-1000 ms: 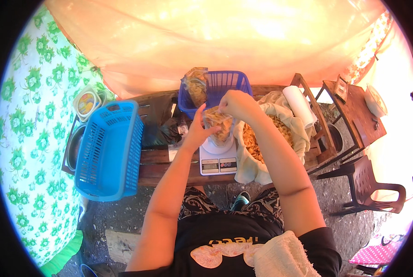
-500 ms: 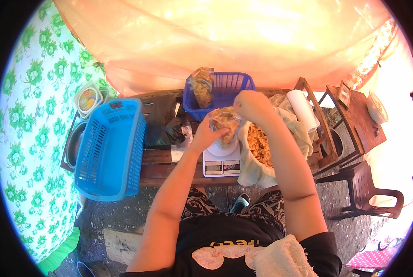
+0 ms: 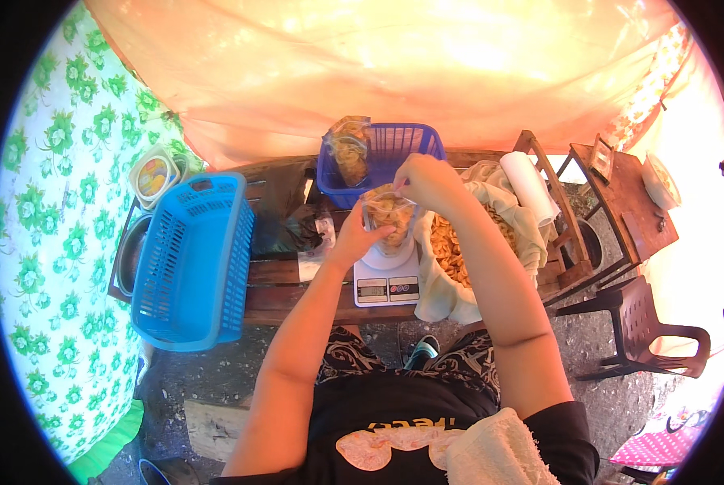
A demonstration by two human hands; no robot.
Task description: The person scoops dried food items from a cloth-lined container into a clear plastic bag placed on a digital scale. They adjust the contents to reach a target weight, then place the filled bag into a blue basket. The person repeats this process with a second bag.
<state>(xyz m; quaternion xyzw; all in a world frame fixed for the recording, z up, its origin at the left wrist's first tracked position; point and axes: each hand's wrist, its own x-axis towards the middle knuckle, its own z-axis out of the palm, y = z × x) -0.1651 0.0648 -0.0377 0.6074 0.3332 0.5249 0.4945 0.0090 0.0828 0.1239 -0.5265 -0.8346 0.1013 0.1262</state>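
A clear plastic bag (image 3: 384, 212), partly filled with yellowish-brown chips, is upright over the round plate of a white kitchen scale (image 3: 386, 290); I cannot tell whether its base rests there. My left hand (image 3: 357, 239) is closed around the bag's left and near side, thumb across the front. At the upper right edge of the bag, my right hand (image 3: 428, 179) pinches the plastic near the mouth. Its forearm passes over a heap of chips (image 3: 445, 249) in a cloth-lined container, and hides part of it. The cream cloth (image 3: 441, 301) drapes beside the scale.
Behind the bag stands a purple-blue basket (image 3: 410, 144) with a filled bag (image 3: 349, 155) in it. A large light-blue basket (image 3: 190, 283) is on the left, near dark plastic (image 3: 285, 226). A white roll (image 3: 530, 187) lies right of the cloth, and a brown chair (image 3: 638, 331) stands beyond.
My right hand has shifted slightly left, closer to the bag's mouth. My left hand keeps its hold, and the bag stays over the scale.
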